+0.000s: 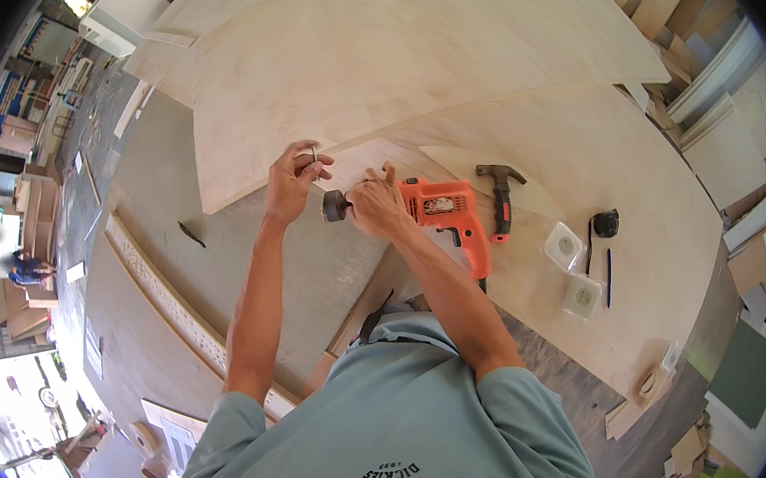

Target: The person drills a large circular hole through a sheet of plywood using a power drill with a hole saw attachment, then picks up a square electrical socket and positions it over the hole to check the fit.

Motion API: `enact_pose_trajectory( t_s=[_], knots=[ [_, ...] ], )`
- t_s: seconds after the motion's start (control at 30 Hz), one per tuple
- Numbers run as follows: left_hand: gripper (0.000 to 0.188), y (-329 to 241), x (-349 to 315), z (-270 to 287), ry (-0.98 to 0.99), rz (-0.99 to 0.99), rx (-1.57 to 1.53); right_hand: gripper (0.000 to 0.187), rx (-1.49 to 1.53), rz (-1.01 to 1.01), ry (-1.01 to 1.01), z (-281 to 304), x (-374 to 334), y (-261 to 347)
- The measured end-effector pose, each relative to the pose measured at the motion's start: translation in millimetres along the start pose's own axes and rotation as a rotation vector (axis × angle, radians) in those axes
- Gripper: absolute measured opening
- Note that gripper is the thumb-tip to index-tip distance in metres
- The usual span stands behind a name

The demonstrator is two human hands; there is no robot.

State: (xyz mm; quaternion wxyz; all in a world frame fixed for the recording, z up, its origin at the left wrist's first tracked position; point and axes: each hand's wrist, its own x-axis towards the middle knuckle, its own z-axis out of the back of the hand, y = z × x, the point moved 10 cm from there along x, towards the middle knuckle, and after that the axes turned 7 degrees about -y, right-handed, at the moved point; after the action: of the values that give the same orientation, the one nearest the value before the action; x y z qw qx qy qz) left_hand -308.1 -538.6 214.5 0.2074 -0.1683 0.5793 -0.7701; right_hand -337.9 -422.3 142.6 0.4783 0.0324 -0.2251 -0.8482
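An orange corded power drill [446, 210] lies on its side on the plywood, its handle toward my body. My right hand [375, 205] is closed around its front end, thumb side toward the far edge. A dark round cup-like attachment [335, 206] sticks out past that hand to the left. Just left of it, my left hand [294, 180] is raised with its fingers pinched on a small, thin, light metal piece [314, 151]. The kind of that piece is too small to tell.
A claw hammer [502, 200] lies right of the drill. Beyond it are two white square socket plates [565, 246] in clear wrap, a black tape measure [605, 223] and a dark blue pencil [609, 279]. Large plywood sheets [326, 68] overlap ahead. A curved perforated strip [165, 296] runs at left.
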Motion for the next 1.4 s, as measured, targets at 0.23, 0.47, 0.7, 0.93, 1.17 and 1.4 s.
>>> enact_pose_trajectory(
  t_s=[0.23, 0.47, 0.7, 0.93, 1.17, 1.4],
  knots=[
    [0.015, 53, 25, -38, 0.376, 0.106, 0.058, 0.011, -0.051, 0.132, -0.175, 4, -5, 13],
    [0.019, 76, 34, -55, 0.537, 0.088, 0.288, 0.012, -0.164, 0.252, -0.361, 19, -29, 31],
    [0.018, 48, 24, -64, 0.601, 0.088, 0.385, 0.022, 0.009, -0.269, -0.762, 135, -117, -83],
    [0.015, 67, 23, -79, 0.725, 0.118, 0.455, 0.041, -0.24, -0.999, -0.518, 123, -196, -197],
    [0.013, 58, 21, -78, 0.707, 0.053, 0.511, 0.053, 0.07, -1.003, -0.363, 97, -189, -203],
    [0.014, 53, 24, -78, 0.666, 0.051, 0.555, 0.034, 0.703, -1.129, -0.321, 45, -194, -240]
  ],
)
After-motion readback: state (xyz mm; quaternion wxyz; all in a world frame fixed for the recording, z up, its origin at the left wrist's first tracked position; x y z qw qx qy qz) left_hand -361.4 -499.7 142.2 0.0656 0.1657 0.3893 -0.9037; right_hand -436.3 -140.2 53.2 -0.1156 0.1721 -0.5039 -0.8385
